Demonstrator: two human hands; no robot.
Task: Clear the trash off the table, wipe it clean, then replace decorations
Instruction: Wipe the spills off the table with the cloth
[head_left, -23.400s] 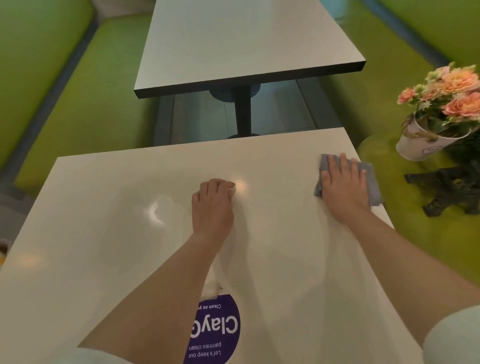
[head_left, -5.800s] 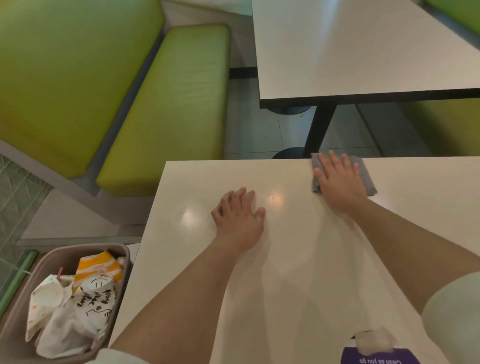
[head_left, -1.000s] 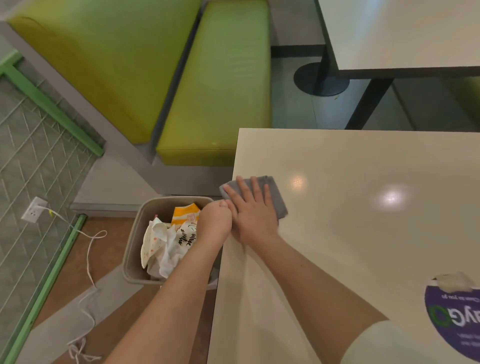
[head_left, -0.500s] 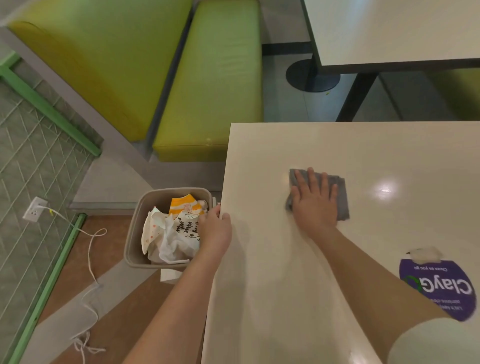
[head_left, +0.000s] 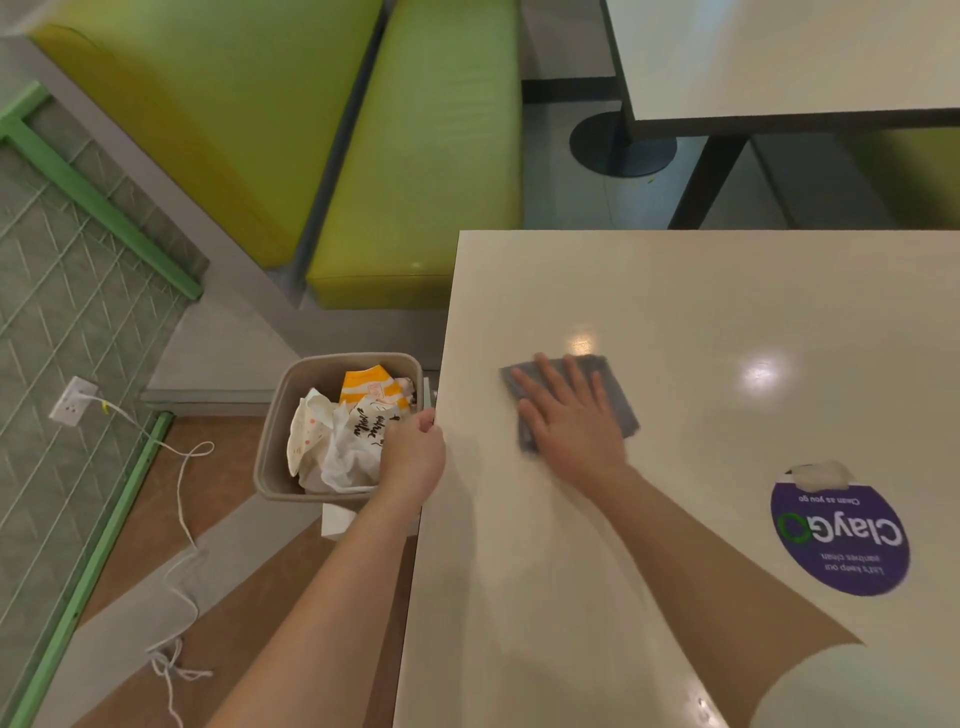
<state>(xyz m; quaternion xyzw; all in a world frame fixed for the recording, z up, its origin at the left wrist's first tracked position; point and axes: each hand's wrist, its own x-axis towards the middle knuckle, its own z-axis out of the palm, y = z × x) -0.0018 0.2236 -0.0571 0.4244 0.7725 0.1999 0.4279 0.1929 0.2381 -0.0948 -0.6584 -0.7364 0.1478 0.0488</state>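
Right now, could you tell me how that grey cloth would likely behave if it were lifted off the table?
The grey cloth lies thin and flat under the right hand, so it would probably droop limply. It looks light, likely easy to lift with one hand. On the glossy table it probably slides readily when pushed.

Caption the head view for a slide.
Right hand presses grey cloth on table; left hand grips its edge above trash bin.
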